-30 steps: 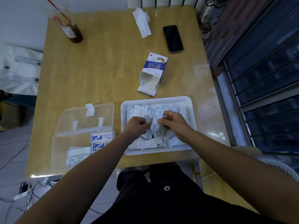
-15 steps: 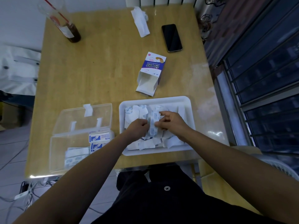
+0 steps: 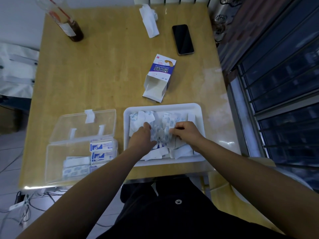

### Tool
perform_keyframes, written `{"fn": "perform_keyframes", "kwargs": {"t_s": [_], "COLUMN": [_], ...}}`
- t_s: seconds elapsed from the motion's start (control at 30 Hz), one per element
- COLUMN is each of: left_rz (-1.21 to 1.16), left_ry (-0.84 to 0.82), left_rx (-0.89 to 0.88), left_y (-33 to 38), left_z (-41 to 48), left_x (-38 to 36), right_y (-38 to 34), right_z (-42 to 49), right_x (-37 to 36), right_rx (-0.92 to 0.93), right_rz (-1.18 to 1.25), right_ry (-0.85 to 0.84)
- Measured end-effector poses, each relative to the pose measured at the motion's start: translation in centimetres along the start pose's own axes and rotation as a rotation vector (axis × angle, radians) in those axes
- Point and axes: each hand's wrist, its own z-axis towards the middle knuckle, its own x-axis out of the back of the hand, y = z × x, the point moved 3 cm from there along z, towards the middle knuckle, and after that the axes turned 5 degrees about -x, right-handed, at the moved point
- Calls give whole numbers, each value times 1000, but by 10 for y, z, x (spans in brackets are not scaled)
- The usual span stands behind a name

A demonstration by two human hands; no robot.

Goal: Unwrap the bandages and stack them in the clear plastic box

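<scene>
A white tray [image 3: 198, 109] at the table's near right holds a heap of wrapped bandages [image 3: 166, 120] and torn white wrappers. Both hands are over the heap. My left hand [image 3: 142, 137] and my right hand [image 3: 185, 131] each pinch a side of one blue-and-white bandage wrapper [image 3: 162, 133] between them. The clear plastic box [image 3: 57, 159] lies open to the left of the tray, lid [image 3: 82, 125] folded back. Stacked bandages [image 3: 101, 150] fill its right part and lower middle.
An opened bandage carton [image 3: 159, 76] lies beyond the tray. Farther back are a black phone [image 3: 183, 39], a crumpled white paper [image 3: 149, 20] and a cup with dark drink and a straw [image 3: 69, 26]. Window bars run along the right.
Both hands have lowered the bandage into the heap and drawn a little apart, with the wrapper now stretched between them.
</scene>
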Motion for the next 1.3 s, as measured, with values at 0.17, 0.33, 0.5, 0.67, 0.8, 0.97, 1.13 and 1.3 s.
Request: {"fn": "perform_keyframes", "kwargs": {"t_s": [0.17,0.33,0.5,0.67,0.8,0.97,1.13,1.3], "left_rz": [71,105,10,-272,-579,-928,-975,-1061], "left_ry": [48,34,70,175,230,90,-23,-79], "left_rx": [23,30,77,51,155,167,176,202], "left_y": [6,11,8,2,-8,-2,7,13], "left_z": [1,5,10,8,3,-6,-15,-23], "left_x": [-6,-8,-7,2,12,17,12,12], "right_y": [4,7,9,11,7,-4,-11,-14], "right_z": [-1,-1,-2,-3,-5,-7,-9,-11], "right_x": [0,2,4,8,9,2,-8,-18], "right_rx": [-30,-44,-45,-62,-51,31,72,61], "right_rz": [-16,-16,2,26,72,106,130,237], "right_ry": [-24,-36,-46,-51,-43,-92,-128,-134]}}
